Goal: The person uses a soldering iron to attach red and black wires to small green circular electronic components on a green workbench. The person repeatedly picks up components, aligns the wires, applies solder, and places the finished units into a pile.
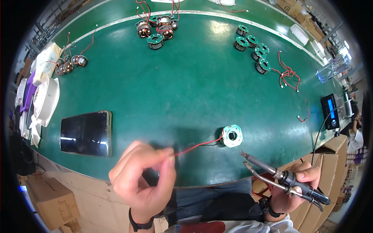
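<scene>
My left hand (145, 176) is closed, with thumb and forefinger pinching the end of a red wire (198, 146). That wire, with a dark one beside it, runs to a small motor stator (232, 136) topped by a pale green circuit board with a round hole. The stator rests near the table's front edge. My right hand (297, 186) is wrapped around a soldering iron (278, 174) with a thin curved metal tube along its side. The iron's tip points up and left, just below the stator and apart from it.
A phone (85, 133) lies at the left on the green table (175, 85). Several stators (259, 53) stand at the back right, beside loose red wires (289, 73). More wired stators (159, 29) stand at the back. A soldering station (330, 112) with its cable is at the right edge.
</scene>
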The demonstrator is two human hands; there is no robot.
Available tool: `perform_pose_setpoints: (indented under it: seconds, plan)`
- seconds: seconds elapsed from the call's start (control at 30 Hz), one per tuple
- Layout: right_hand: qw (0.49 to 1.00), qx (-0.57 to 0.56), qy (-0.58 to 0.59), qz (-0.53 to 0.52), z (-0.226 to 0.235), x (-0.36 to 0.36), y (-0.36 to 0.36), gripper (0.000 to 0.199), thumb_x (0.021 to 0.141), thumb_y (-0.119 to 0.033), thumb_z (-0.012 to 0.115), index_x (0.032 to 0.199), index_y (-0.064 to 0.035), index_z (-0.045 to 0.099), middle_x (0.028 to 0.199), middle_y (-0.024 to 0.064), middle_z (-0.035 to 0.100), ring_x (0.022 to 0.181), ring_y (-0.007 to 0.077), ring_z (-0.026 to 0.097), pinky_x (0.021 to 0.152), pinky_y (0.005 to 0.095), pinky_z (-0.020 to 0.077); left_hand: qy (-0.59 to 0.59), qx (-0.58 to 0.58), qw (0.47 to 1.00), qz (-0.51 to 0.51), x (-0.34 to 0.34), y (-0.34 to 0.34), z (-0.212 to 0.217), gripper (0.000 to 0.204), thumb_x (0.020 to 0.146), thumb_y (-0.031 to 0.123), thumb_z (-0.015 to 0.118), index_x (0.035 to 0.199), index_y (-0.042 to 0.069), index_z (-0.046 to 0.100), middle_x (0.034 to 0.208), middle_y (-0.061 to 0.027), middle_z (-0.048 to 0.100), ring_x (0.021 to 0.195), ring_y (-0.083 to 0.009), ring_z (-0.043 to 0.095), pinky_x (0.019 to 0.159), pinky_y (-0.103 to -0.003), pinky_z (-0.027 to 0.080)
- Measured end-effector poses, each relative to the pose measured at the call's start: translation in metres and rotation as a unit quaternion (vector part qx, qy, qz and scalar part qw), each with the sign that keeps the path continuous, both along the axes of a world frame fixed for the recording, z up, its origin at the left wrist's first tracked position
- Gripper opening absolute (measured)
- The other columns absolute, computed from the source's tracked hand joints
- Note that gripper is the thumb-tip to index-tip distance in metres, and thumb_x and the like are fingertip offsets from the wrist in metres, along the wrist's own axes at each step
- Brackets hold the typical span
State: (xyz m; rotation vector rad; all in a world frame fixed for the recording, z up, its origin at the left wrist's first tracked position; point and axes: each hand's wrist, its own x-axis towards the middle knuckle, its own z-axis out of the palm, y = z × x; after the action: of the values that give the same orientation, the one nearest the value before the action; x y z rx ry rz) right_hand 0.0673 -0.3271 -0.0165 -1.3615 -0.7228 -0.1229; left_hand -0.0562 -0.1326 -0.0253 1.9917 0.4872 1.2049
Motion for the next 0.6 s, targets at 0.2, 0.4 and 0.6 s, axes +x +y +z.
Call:
perform_pose_setpoints:
  seconds: [0.2,0.4,0.6]
  plan:
    - [0.997,-0.050,0.038,-0.043,-0.005,0.001,0.008,0.039,0.071,-0.028,0.070,0.080,-0.0023,0.042,0.064,0.0010,0.036,0.055,0.0076,0.032,0.049,0.0200,0.0251,0.007,0.003,1.000,-0.003,0.000,-0.001,0.001,0.015,0.060,-0.013,0.062,0.072,-0.003,0.059,0.055,-0.0052,0.053,0.045,-0.0135,0.046,0.045,-0.023,0.033]
    - [0.999,-0.042,0.014,-0.024,-0.010,0.003,0.012,0.039,0.071,-0.028,0.069,0.081,-0.0017,0.043,0.064,0.0019,0.039,0.053,0.0077,0.034,0.047,0.0200,0.0251,0.008,0.027,0.999,-0.016,0.001,0.001,0.000,0.016,0.060,-0.012,0.062,0.073,-0.003,0.060,0.056,-0.0052,0.054,0.043,-0.0136,0.046,0.045,-0.024,0.034]
    - [1.000,-0.012,0.023,-0.005,-0.013,0.002,0.012,0.039,0.072,-0.026,0.071,0.081,-0.0014,0.042,0.064,0.0030,0.040,0.048,0.0073,0.035,0.043,0.0194,0.0273,0.009,0.039,0.999,-0.021,0.001,0.002,-0.001,0.017,0.059,-0.012,0.062,0.073,-0.003,0.060,0.055,-0.0049,0.054,0.043,-0.0134,0.046,0.045,-0.024,0.033]
